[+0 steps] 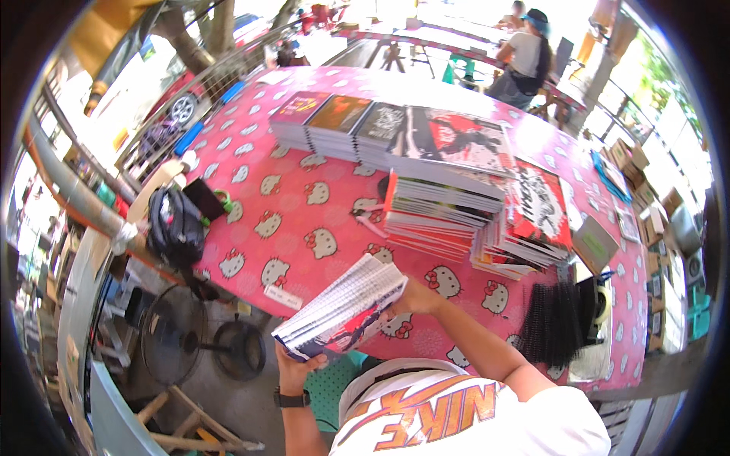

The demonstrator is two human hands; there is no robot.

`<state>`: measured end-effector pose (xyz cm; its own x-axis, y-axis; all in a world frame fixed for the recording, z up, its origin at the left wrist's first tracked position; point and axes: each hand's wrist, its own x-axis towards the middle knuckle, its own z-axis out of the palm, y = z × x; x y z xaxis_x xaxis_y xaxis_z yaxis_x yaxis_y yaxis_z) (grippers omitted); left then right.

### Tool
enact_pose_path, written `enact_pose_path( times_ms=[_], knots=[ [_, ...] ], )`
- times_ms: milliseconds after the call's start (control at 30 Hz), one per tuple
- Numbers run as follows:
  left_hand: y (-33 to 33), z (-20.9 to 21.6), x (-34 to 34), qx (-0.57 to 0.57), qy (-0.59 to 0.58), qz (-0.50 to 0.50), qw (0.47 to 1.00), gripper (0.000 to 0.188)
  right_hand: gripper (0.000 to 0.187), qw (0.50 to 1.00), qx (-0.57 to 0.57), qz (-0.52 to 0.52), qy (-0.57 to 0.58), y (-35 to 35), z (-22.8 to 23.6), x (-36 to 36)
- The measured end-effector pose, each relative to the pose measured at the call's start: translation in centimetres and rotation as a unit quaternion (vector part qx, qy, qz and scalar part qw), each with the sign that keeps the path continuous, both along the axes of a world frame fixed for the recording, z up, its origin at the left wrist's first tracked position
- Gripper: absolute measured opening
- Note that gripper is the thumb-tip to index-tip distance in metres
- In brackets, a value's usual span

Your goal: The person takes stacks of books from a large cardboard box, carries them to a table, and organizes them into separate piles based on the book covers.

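My two hands hold a thick stack of booklets [342, 304] with white page edges and a dark red, white and blue cover, tilted at the table's near edge. My left hand [298, 363] grips its lower left end, thumb on the cover. Round the right end is my right hand [411, 298], its fingers partly hidden by the stack. Beyond them, fanned booklets with red-edged covers [441, 216] lie in a heap. Beside these is another red, black and white pile [536, 201].
Neat book stacks [338, 114] stand farther back on the pink patterned tablecloth [266, 190]. A bundle of black bristly strips [551, 323] lies at right. A dark bag [176, 224] sits at the left edge, above a standing fan [175, 334]. Another person [525, 61] sits at a far table.
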<state>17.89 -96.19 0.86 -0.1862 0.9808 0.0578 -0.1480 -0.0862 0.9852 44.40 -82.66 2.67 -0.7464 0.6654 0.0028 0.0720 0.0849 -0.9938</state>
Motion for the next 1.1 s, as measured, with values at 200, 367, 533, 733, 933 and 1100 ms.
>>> enact_pose_path(
  times_ms=[200, 367, 533, 733, 933, 1100],
  knots=[
    [6.1, -6.0, 1.1, 0.128, 0.097, -0.131, 0.978, 0.084, 0.075, 0.97, 0.152, -0.176, 0.074, -2.6, -5.2, 3.4],
    [8.3, -2.7, 2.8, 0.017, 0.114, -0.076, 0.99, 0.058, 0.067, 0.965, 0.087, -0.237, -0.074, -2.8, 1.5, 4.2],
    [15.7, 13.5, 6.3, 0.194, 0.119, -0.017, 0.974, 0.048, 0.058, 0.839, 0.396, -0.367, -0.068, -0.5, 15.7, 6.6],
    [29.9, 26.5, 15.0, 0.027, 0.251, -0.173, 0.952, 0.07, 0.098, 0.801, 0.213, -0.539, -0.149, 8.0, 25.4, 14.5],
    [34.6, 26.1, 19.3, 0.009, 0.53, -0.205, 0.823, 0.097, 0.084, 0.831, 0.057, -0.473, -0.288, 10.7, 23.2, 19.3],
    [30.4, 22.9, 17.2, 0.304, 0.363, 0.195, 0.859, 0.061, 0.057, 0.815, 0.176, -0.552, 0.019, 2.2, 20.0, 20.7]
  ],
)
